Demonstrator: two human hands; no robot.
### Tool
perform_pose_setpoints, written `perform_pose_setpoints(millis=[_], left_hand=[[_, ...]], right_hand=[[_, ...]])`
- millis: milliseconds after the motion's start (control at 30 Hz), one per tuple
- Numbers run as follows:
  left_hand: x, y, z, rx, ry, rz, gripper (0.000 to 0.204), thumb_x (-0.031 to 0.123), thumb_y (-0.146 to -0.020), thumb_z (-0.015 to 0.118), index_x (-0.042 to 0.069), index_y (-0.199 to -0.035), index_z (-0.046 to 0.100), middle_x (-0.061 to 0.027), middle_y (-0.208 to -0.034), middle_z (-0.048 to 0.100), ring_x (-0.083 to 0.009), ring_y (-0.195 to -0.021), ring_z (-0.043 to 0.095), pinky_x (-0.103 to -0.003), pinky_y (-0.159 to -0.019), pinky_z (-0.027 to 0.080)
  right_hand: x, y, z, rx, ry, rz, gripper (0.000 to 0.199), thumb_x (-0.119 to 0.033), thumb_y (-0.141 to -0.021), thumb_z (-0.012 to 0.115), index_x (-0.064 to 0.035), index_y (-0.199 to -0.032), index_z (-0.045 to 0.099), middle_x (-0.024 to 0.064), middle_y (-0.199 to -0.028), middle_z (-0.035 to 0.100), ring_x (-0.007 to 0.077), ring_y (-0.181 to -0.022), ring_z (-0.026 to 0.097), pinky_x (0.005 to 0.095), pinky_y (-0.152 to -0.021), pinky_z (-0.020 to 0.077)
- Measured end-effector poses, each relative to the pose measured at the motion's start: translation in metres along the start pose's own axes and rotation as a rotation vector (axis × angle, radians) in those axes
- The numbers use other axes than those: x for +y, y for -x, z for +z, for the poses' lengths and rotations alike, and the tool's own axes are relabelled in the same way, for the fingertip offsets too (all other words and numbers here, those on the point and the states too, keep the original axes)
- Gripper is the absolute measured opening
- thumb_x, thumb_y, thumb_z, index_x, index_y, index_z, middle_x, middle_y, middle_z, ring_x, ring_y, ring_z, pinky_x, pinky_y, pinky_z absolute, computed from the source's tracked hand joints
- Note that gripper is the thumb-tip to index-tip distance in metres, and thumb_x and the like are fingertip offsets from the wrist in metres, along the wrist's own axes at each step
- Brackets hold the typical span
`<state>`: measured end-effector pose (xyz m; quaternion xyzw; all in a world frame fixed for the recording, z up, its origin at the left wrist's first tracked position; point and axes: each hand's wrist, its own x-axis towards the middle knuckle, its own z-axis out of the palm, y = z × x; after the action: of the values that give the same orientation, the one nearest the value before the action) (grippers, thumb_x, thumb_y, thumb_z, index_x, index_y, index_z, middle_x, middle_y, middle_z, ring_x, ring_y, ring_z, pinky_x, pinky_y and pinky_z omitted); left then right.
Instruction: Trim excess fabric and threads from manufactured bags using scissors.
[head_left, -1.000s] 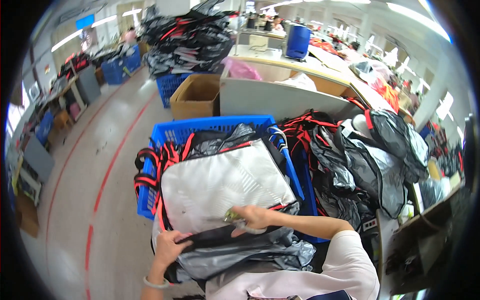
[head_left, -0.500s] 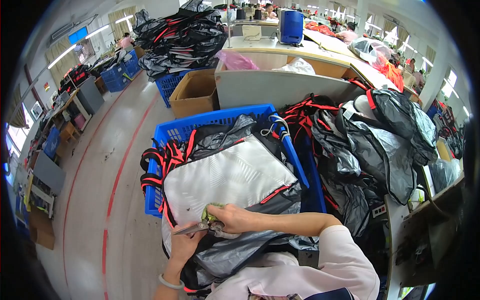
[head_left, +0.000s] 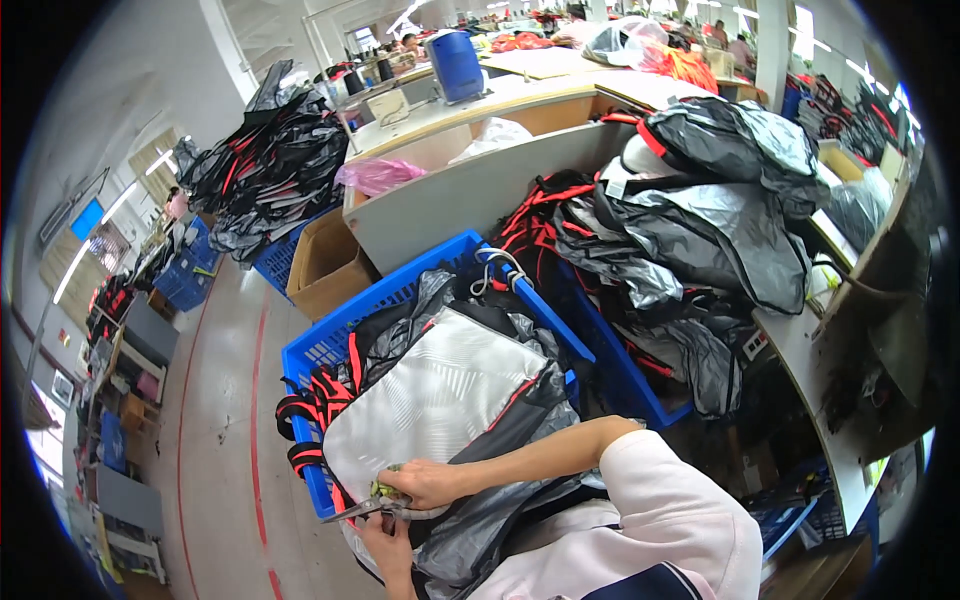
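My right hand (head_left: 428, 484) is closed around small green-handled snips (head_left: 368, 505), whose metal tips point left at the edge of a grey and black fabric piece (head_left: 490, 520) lying over my lap. Just below, my left hand (head_left: 388, 545) pinches that same fabric edge. Both hands are at the near rim of a blue plastic crate (head_left: 325, 348). In the crate lies a silver-white padded panel with red trim (head_left: 432, 398) on top of black and red strapped pieces (head_left: 312, 408).
A big heap of black, grey and red bags (head_left: 690, 210) covers the work table at right. A cardboard box (head_left: 325, 265) and a second heap (head_left: 275, 170) on blue crates stand behind. The floor with red lines (head_left: 215, 440) runs along the left.
My hands have drawn together at the crate's near-left corner, the left now directly under the right. The view has swung right and closer to the crate.
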<state>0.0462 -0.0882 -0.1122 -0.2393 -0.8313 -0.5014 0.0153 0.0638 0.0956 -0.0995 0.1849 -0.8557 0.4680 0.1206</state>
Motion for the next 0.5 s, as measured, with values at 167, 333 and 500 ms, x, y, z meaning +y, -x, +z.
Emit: perform_pose_setpoints(millis=[167, 333, 500], left_hand=[[0.01, 0.0, 0.004, 0.097, -0.152, 0.029, 0.015, 0.006, -0.072, 0.064, -0.001, -0.072, 0.05, -0.0067, -0.055, 0.047, -0.0189, -0.052, 0.044, -0.036, -0.051, 0.036], [0.012, 0.002, 0.008, 0.223, -0.263, 0.013, 0.031, 0.022, -0.076, 0.075, 0.0, -0.075, 0.053, -0.0086, -0.063, 0.048, -0.0138, -0.059, 0.04, -0.032, -0.053, 0.037], [0.014, -0.001, 0.008, 0.219, -0.268, -0.034, 0.042, 0.024, -0.07, 0.078, -0.002, -0.065, 0.046, -0.0113, -0.057, 0.045, -0.0213, -0.055, 0.039, -0.035, -0.052, 0.034]], right_hand=[[0.003, 0.004, -0.003, 0.091, 0.021, -0.062, 0.029, -0.008, -0.075, 0.061, -0.0003, -0.098, 0.046, 0.0241, -0.074, 0.059, 0.0445, -0.074, 0.059, 0.05, -0.061, 0.0454], [0.018, 0.008, -0.067, 0.189, 0.175, 0.123, 0.038, -0.025, -0.071, 0.076, -0.0041, -0.099, 0.062, 0.0157, -0.082, 0.064, 0.0338, -0.077, 0.063, 0.0397, -0.068, 0.0485], [0.034, 0.033, -0.119, -0.04, 0.372, 0.088, 0.061, -0.053, -0.064, 0.079, -0.0012, -0.09, 0.058, 0.016, -0.085, 0.062, 0.0353, -0.084, 0.06, 0.0429, -0.072, 0.047]])
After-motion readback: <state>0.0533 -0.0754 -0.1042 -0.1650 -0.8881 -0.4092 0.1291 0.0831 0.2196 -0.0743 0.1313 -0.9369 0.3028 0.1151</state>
